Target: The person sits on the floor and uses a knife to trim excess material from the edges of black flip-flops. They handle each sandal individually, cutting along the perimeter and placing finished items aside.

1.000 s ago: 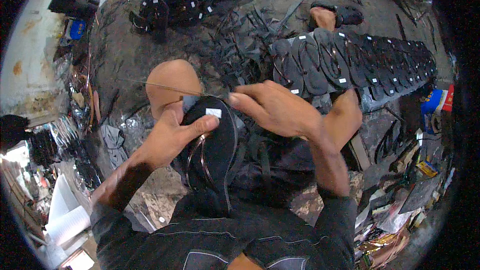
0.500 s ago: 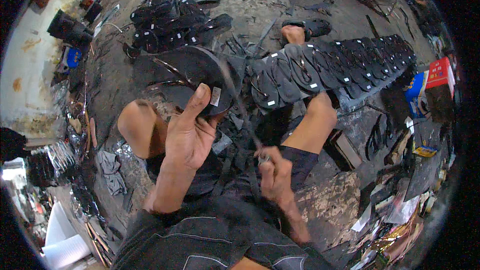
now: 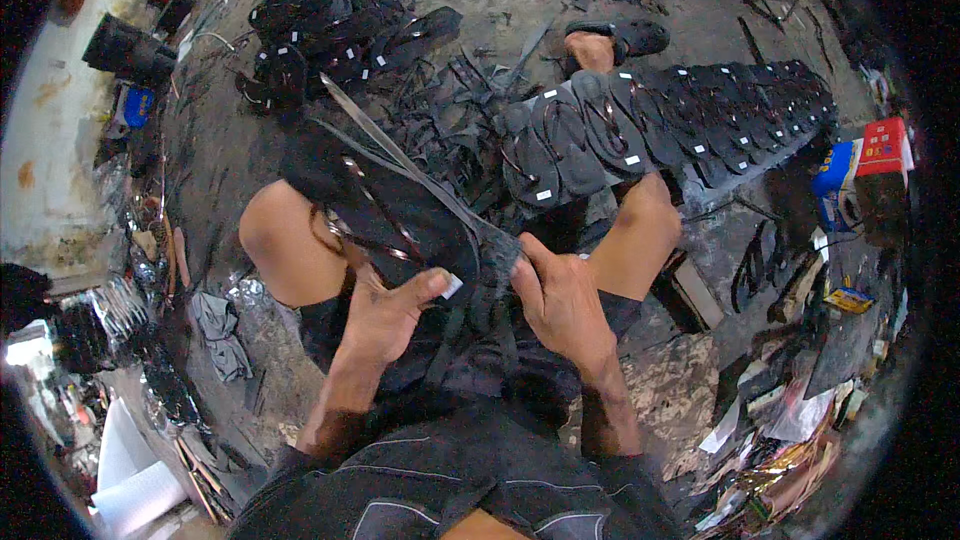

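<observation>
One black sandal (image 3: 420,208) is held in front of the seated person's body, slanting up past the inner side of the left knee (image 3: 280,240), with the end that carries a white sticker (image 3: 453,286) nearest the body. The left hand (image 3: 388,318) grips that end, its thumb on top beside the sticker; the fingers below are mostly hidden by the sole. The right hand (image 3: 565,302) is closed on the near end of what looks like a long, narrow knife (image 3: 375,130), whose handle cannot be made out. The blade runs away from that fist along the sandal's right side; whether it touches the edge cannot be told. The sandal should be light and flexible, probably foam or soft rubber, so its free end may flex if only one end is held. The sole seems unlikely to slip or break. The shiny brown strap (image 3: 405,240) looks thin and smoother, a poorer place to pull. The best hold is probably across the sole, thumb above and fingers below, set back from the rim on the blade's side. Rows of sandals (image 3: 640,120) lie beyond the right knee (image 3: 645,215), dark scraps (image 3: 450,110) litter the floor ahead, and a heap of sandals (image 3: 330,30) lies farther off to the left.
</observation>
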A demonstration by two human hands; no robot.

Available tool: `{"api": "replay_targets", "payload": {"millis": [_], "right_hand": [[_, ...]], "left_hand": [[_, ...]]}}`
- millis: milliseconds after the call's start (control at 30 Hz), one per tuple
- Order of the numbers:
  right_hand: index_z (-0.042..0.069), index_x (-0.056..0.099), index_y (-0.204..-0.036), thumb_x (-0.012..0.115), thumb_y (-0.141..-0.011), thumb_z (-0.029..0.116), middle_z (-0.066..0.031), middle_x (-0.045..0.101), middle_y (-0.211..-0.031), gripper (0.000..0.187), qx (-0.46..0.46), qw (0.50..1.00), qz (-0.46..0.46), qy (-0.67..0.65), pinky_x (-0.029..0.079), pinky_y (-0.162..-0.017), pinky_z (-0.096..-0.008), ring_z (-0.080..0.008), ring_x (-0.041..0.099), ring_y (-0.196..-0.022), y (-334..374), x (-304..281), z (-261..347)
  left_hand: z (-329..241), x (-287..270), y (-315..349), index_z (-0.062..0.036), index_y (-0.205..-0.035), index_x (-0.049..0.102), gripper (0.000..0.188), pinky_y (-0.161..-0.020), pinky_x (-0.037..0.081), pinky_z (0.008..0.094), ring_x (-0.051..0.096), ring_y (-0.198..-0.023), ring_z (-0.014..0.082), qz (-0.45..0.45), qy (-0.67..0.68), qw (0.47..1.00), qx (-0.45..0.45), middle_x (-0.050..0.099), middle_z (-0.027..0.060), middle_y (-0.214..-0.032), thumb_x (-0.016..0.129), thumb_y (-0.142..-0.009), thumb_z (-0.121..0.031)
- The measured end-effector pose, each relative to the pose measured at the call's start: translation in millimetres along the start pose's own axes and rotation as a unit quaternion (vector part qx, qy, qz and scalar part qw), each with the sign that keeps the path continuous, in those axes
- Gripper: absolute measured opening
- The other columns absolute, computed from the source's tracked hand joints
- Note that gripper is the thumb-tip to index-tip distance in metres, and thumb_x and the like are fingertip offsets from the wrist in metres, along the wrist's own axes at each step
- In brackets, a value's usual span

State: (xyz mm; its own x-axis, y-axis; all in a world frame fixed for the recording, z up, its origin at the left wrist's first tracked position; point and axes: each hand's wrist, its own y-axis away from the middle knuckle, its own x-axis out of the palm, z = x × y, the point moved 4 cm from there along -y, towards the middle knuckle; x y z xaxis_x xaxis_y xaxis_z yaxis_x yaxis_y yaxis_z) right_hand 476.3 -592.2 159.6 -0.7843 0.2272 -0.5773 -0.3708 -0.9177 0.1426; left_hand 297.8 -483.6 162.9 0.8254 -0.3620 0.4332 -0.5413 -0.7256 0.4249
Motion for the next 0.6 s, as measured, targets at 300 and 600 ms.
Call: {"api": "replay_targets", "payload": {"millis": [300,600], "right_hand": [[0.009,0.06,-0.101,0.055,-0.103,0.037,-0.0235,0.062,-0.065,0.029,-0.032,0.991,-0.034,-0.124,0.049,-0.058,-0.0559,-0.0491,0.063,-0.067,-24,44,42],[0.009,0.057,-0.115,0.055,-0.101,0.025,-0.0254,0.066,-0.078,0.021,0.036,0.986,0.072,-0.149,0.048,-0.066,-0.0569,-0.0472,0.064,-0.072,47,66,0]], "left_hand": [[-21,-31,9,-0.0064,-0.139,0.048,0.062,-0.094,0.057,0.0412,0.068,-0.108,0.0234,0.043,-0.061,0.997,-0.013,0.067,0.0068,-0.12,0.073,-0.084,0.007],[0,-25,31,-0.0105,-0.115,0.062,0.031,-0.061,0.057,0.0364,0.069,-0.082,0.0165,-0.13,0.029,0.991,0.03,0.07,0.0019,-0.097,0.076,-0.092,-0.026]]}}
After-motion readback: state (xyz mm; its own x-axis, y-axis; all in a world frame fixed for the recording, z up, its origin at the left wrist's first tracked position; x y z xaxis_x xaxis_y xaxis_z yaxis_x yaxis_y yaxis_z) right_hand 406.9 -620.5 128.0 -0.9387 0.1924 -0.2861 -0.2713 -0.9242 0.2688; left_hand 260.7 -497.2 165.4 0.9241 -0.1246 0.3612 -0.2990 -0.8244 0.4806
